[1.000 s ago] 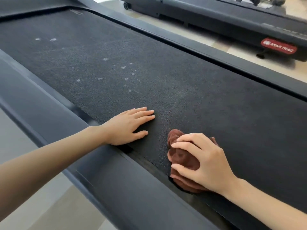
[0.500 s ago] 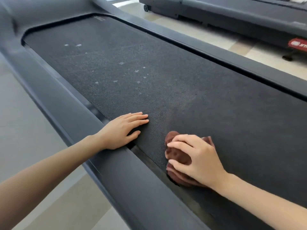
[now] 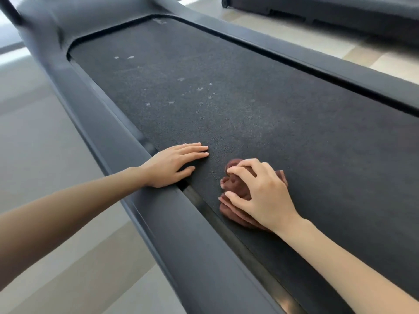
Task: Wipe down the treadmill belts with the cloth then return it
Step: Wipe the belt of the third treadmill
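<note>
The right hand [image 3: 265,196] is down on the belt [image 3: 260,114], with the brown cloth [image 3: 232,210] bunched under it. Its fingers [image 3: 240,171] are curled over the top of the wad, the thumb tucked in at the near side, so the cloth is clamped and pressed flat to the surface. It sits at the belt's near edge, just beside the rail [image 3: 158,211].

The left hand [image 3: 174,164] is close alongside. Its fingers [image 3: 192,149] lie straight and together, flat on the belt, and the heel of the palm rests on the rail. It holds nothing and looks like a brace.

On progress, wiping is under way but looks well short of done. The patch around the hands reads dark and even. Further up the belt, a scatter of pale spots [image 3: 199,89] dots the surface, well apart from the cloth, along with a greyish haze. That stretch looks like work left to do.

The far side of the belt shows no clear marks, and whether it has been wiped cannot be told. A second treadmill [image 3: 340,17] sits across the floor [image 3: 353,57], with only its dark base in view. Its belt is hidden, so its state is unknown.

The task says belts, plural, so more than this one seems to be waiting. The return of the cloth is not yet begun, since the cloth is here in the right hand. Where it goes back to is not in view.
</note>
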Motion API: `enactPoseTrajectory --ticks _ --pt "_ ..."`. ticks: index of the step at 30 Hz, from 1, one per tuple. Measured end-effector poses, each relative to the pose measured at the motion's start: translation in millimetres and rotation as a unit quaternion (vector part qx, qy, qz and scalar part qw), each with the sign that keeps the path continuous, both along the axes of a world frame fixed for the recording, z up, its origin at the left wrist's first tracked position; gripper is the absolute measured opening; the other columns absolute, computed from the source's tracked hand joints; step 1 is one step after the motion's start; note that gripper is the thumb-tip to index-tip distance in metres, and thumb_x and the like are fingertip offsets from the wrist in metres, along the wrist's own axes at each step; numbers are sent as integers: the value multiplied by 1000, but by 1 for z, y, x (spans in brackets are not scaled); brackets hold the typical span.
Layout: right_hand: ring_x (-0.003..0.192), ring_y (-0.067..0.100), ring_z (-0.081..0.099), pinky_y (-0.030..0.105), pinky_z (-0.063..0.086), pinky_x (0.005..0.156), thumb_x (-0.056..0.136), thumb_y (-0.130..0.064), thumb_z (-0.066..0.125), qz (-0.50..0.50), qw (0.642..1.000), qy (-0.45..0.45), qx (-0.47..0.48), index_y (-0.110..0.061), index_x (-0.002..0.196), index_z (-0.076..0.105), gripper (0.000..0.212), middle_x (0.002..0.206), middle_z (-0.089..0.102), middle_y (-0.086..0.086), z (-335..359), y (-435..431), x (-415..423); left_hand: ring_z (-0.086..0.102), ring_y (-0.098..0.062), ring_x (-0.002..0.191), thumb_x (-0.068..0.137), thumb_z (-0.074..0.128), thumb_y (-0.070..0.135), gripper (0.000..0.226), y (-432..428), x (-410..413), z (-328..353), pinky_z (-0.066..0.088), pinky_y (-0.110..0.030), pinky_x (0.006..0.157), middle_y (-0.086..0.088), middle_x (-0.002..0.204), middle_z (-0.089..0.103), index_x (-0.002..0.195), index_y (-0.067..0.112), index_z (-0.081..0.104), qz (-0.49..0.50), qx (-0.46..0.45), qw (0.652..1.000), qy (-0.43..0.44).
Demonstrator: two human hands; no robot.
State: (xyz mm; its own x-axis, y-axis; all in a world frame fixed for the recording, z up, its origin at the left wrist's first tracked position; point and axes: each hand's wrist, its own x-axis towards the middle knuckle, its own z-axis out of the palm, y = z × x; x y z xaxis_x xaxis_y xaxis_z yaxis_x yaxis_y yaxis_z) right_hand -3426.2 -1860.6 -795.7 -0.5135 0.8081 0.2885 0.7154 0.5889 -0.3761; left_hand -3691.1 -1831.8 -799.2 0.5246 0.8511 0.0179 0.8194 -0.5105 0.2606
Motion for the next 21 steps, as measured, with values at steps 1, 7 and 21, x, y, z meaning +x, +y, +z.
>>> enactPoseTrajectory --ticks 1,7,21 --pt "98 20 55 31 46 84 75 -49 68 21 1000 -6 0 -25 113 64 45 113 58 -4 0 -11 19 22 -11 141 94 50 13 47 0 0 1 15 -29 116 3 150 33 140 16 40 2 3 1000 1" --pt "113 12 49 25 34 97 67 -69 63 24 1000 -15 -5 -32 121 60 66 122 53 -11 -8 -60 99 24 -11 140 94 51 14 45 0 0 0 16 -24 115 3 148 36 138 15 44 7 7 1000 -6" --pt "119 15 43 27 34 100 67 -74 58 -34 998 -33 -40 -26 136 44 85 132 44 -8 2 19 -28 20 -9 142 95 32 39 51 21 -25 -2 17 -33 117 8 152 28 143 22 36 -76 37 994 68"
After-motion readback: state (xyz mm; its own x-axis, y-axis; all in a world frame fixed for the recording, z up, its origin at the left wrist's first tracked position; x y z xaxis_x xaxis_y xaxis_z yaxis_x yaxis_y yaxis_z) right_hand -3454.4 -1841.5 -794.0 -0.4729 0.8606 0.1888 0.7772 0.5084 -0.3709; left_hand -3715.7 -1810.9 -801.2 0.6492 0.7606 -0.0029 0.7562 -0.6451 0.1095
